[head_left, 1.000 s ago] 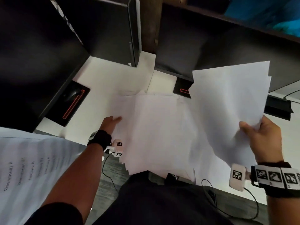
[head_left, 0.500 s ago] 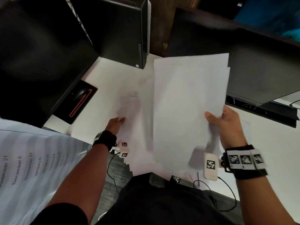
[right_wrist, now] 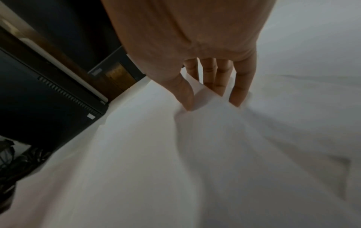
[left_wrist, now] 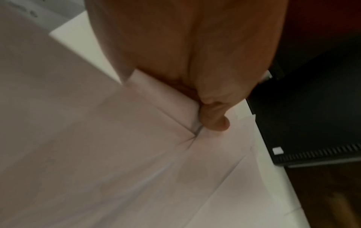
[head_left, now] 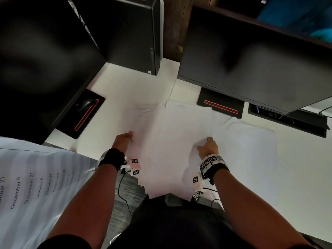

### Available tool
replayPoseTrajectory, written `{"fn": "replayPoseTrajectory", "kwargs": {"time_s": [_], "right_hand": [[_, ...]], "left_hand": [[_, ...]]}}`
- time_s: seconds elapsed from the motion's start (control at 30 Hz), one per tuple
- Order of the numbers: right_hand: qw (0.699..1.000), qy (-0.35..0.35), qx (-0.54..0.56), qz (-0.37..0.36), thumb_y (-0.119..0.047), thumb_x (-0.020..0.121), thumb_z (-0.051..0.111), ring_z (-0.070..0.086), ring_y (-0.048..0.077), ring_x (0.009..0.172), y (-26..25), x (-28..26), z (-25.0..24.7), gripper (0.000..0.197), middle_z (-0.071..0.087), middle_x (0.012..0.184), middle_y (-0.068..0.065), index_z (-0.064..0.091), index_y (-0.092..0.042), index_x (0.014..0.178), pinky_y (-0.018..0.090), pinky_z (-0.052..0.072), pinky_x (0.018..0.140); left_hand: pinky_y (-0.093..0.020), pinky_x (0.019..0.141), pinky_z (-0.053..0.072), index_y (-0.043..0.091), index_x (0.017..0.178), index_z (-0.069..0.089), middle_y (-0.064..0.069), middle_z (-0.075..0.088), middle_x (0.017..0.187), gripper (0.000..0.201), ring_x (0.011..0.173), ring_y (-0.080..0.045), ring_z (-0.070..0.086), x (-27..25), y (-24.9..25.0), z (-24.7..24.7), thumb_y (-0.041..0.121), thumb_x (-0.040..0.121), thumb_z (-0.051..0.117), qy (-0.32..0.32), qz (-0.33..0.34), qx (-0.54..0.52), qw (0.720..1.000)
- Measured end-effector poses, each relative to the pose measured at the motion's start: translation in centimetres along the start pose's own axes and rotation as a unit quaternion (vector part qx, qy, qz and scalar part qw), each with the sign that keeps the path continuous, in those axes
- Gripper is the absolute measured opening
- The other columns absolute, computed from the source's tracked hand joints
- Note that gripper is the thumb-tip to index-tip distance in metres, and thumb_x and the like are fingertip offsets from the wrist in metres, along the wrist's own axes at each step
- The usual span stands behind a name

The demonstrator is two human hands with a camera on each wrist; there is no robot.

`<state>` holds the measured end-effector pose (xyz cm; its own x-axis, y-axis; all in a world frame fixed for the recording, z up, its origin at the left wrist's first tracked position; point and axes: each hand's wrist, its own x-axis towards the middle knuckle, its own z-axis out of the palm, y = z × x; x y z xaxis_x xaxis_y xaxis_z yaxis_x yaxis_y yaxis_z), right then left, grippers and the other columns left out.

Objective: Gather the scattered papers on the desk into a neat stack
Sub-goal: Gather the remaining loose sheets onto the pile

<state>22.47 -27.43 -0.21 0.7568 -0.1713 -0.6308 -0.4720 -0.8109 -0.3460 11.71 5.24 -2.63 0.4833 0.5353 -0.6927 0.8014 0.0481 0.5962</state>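
A loose pile of white papers (head_left: 170,144) lies fanned out on the white desk (head_left: 129,83) in front of me, its near end hanging over the desk edge. My left hand (head_left: 129,136) grips the pile's left edge; in the left wrist view the thumb (left_wrist: 213,118) pinches a folded-up paper edge (left_wrist: 166,98). At the pile's right edge my right hand (head_left: 206,141) pinches the top sheets (right_wrist: 207,92) between thumb and fingers. More white sheets (head_left: 251,146) lie spread to the right, partly under the pile.
Two dark monitors (head_left: 45,60) (head_left: 251,60) overhang the desk at left and right, each on a black base (head_left: 84,114) (head_left: 221,106) with a red stripe. A black PC tower (head_left: 136,33) stands at the back. A printed sheet with dates (head_left: 32,186) lies at the near left.
My right hand brought the raised sheets leftward and down onto the central pile. The left hand stayed at the pile's left edge and curled onto it.
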Motion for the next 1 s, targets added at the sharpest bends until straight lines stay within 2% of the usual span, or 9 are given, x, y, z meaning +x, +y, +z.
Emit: {"fn": "replayPoseTrajectory", "kwargs": {"time_s": [0.17,0.33,0.4,0.53,0.63,0.7,0.77,0.83,1.0], "right_hand": [[1.000,0.008,0.012,-0.010,-0.006,0.091,0.045,0.061,0.038,0.107,0.1,-0.2,-0.1,0.044,0.063,0.119,0.019,0.050,-0.019,0.132,0.037,0.053,0.086],[0.999,0.005,-0.011,-0.040,-0.005,0.088,0.047,0.052,0.036,0.122,-1.2,-0.5,1.0,0.062,0.045,0.139,0.014,0.040,-0.023,0.147,0.040,0.048,0.101],[0.999,0.042,-0.006,-0.009,-0.010,0.089,0.051,0.045,0.037,0.124,-1.6,-0.8,1.5,0.057,0.036,0.139,0.013,0.040,-0.017,0.144,0.042,0.044,0.098],[0.999,0.021,0.012,0.028,-0.020,0.087,0.058,0.044,0.037,0.123,-2.6,-1.6,2.7,0.055,0.039,0.136,0.013,0.042,-0.010,0.138,0.042,0.042,0.097],[0.999,-0.029,-0.005,-0.040,-0.028,0.087,0.057,0.050,0.034,0.122,-3.0,-1.2,3.0,0.051,0.045,0.132,0.011,0.050,-0.015,0.136,0.041,0.044,0.102],[0.999,0.036,-0.005,-0.009,-0.027,0.086,0.060,0.048,0.030,0.121,-2.2,-0.5,1.8,0.047,0.043,0.132,0.008,0.053,-0.020,0.132,0.044,0.044,0.099],[0.991,0.111,0.012,0.071,-0.022,0.081,0.066,0.043,0.031,0.122,-0.6,0.1,-0.1,0.054,0.038,0.134,0.007,0.047,-0.019,0.132,0.048,0.042,0.096],[0.985,0.097,0.028,0.137,-0.024,0.078,0.074,0.044,0.032,0.124,1.2,0.9,-1.3,0.065,0.039,0.135,0.008,0.040,-0.014,0.133,0.051,0.042,0.099],[0.989,-0.041,0.116,0.083,-0.022,0.079,0.076,0.065,0.024,0.099,2.7,2.1,-1.7,0.052,0.064,0.122,0.006,0.056,-0.009,0.124,0.026,0.050,0.081]], "left_hand": [[-0.032,0.065,0.044,0.009,0.070,0.068,-0.009,0.060,0.069,0.050,0.065,-0.020,0.054,0.0,-0.3,-0.2,0.049,0.095,0.054,0.025,-0.009,-0.033,0.999],[-0.033,0.065,0.045,0.010,0.072,0.066,-0.007,0.061,0.067,0.052,0.060,-0.021,0.054,-0.5,0.7,0.5,0.051,0.097,0.049,0.003,0.017,-0.052,0.999],[-0.032,0.066,0.044,0.010,0.075,0.064,-0.003,0.060,0.069,0.051,0.062,-0.020,0.053,-0.9,1.4,0.9,0.056,0.095,0.052,-0.015,0.032,-0.039,0.999],[-0.030,0.081,0.055,0.005,0.110,0.071,-0.004,0.074,0.100,0.034,0.086,-0.019,0.069,-1.5,1.9,1.8,0.024,0.083,0.081,-0.075,0.060,-0.110,0.989],[-0.025,0.065,0.056,-0.002,0.106,0.070,-0.001,0.075,0.078,0.037,0.069,-0.016,0.070,-2.0,2.4,2.8,0.003,0.073,0.085,-0.062,0.042,-0.098,0.992],[-0.022,0.057,0.054,-0.004,0.106,0.068,-0.001,0.073,0.070,0.034,0.059,-0.014,0.067,-1.9,2.4,3.1,-0.006,0.075,0.081,-0.047,0.037,-0.095,0.994],[-0.030,0.070,0.054,-0.009,0.109,0.067,-0.016,0.073,0.088,0.038,0.073,-0.023,0.068,-1.7,2.2,2.9,-0.004,0.074,0.082,-0.042,0.038,-0.089,0.994],[-0.036,0.078,0.055,-0.008,0.110,0.068,-0.020,0.072,0.099,0.044,0.087,-0.030,0.069,-1.4,2.0,2.8,-0.001,0.070,0.086,-0.052,0.036,-0.093,0.994],[-0.030,0.070,0.055,0.001,0.103,0.070,-0.011,0.072,0.088,0.038,0.075,-0.023,0.068,-2.0,2.6,3.2,0.001,0.069,0.087,-0.066,0.043,-0.087,0.993]]}}
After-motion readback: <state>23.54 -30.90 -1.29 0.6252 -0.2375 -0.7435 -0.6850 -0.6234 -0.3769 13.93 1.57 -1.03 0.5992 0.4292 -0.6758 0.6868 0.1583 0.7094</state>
